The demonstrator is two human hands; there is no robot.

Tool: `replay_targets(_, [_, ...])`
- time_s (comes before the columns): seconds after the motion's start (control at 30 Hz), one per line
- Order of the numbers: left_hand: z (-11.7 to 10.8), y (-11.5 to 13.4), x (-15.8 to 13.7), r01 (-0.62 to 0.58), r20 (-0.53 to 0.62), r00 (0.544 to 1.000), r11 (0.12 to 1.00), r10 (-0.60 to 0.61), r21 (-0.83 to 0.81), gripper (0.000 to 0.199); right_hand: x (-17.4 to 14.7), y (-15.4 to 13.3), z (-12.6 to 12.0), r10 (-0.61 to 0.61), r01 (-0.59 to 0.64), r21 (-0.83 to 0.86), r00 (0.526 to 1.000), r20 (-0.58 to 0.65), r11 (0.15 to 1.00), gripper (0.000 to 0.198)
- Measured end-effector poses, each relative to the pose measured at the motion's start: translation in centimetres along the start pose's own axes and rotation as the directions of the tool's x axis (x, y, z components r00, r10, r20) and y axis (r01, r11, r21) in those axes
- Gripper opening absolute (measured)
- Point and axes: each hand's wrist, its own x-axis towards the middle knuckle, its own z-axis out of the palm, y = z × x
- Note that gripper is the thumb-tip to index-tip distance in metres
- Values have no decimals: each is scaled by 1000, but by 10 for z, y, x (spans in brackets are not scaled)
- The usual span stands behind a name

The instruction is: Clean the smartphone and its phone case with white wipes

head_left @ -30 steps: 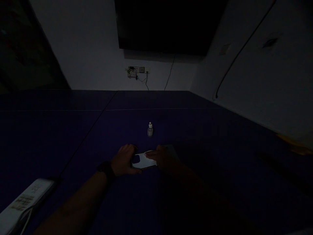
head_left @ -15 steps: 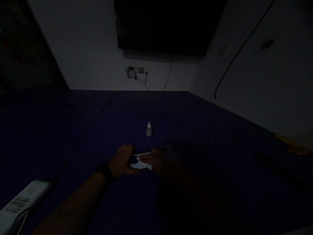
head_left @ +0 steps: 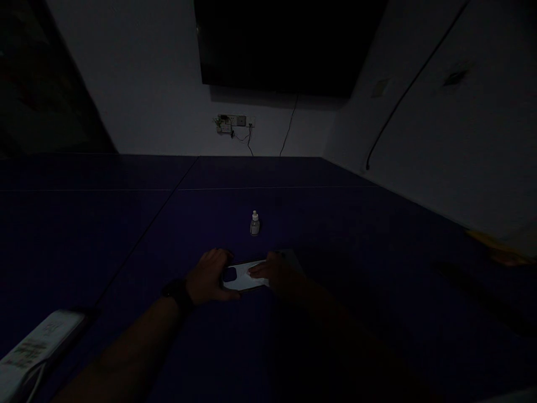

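Note:
A phone case [head_left: 243,281] with a pale inner face and a dark camera cutout lies flat on the dark blue surface. My left hand [head_left: 212,278] grips its left end, thumb along the near edge and fingers along the far edge. Over its right part, my right hand [head_left: 277,274] presses a white tissue [head_left: 265,281] down with its fingers; most of the tissue is hidden under them. Partly covered by that hand, a phone [head_left: 292,258] lies just behind to the right. Beyond the case stands a small bottle [head_left: 254,225] with a white cap.
A white power strip [head_left: 39,347] with a cable is at the lower left. A dark seam [head_left: 146,229] crosses the blue surface. At the back wall are sockets with cords [head_left: 232,122] under a large dark screen [head_left: 285,45]. Something yellow [head_left: 497,246] lies far right.
My right hand has slid right along the phone case with the tissue, uncovering the camera cutout and more of the pale face. My left hand stays in place.

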Motion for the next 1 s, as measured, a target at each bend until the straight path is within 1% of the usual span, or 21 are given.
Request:
replay_targets(0.1, [-1,1,0,3,1,1000,1000,-3,-2,77,-10,10,-7,26,-26,8,1000,-15,1000,38])
replay_targets(0.17, [-1,1,0,4,2,1000,1000,-4,-3,76,-10,9,-8,86,-86,-12,996,8,996,38])
replay_targets(0.27, [-1,1,0,1,6,1000,1000,-1,-4,74,-2,3,-3,179,-176,-65,982,57,982,37])
replay_targets(0.33, [-1,1,0,0,6,1000,1000,0,-4,74,3,-1,3,159,-153,-69,984,78,986,37])
replay_targets(0.4, [0,0,0,1,4,1000,1000,-1,-3,75,2,0,7,84,-83,-11,994,76,996,36])
replay_targets(0.5, [0,0,0,3,3,1000,1000,-3,-1,76,-5,7,7,1,-2,111,1000,6,994,37])
replay_targets(0.57, [0,0,0,2,5,1000,1000,-2,0,76,-9,11,4,31,-28,115,999,-19,993,37])
replay_targets(0.67, [0,1,0,1,6,1000,1000,-1,2,77,-8,8,1,174,-173,-16,984,25,985,37])
replay_targets(0.7, [0,1,0,1,6,1000,1000,-1,2,77,-5,5,1,202,-199,-59,979,42,978,37])
replay_targets(0.73, [0,0,0,2,6,1000,1000,-2,3,77,-3,3,2,200,-195,-83,978,59,977,37])
replay_targets(0.77, [0,0,0,1,7,1000,1000,-1,3,77,-2,2,3,172,-166,-85,983,70,982,37])
replay_targets(0.87, [0,0,0,-2,9,1000,1000,2,2,75,-2,3,4,50,-50,-5,998,38,999,36])
replay_targets(0.93, [0,1,0,-5,7,1000,1000,5,0,74,-5,6,3,38,-37,40,999,-13,999,37])
replay_targets(1.0, [-1,1,0,-5,5,1000,1000,5,-2,75,-7,9,1,59,-57,47,997,-43,997,37])
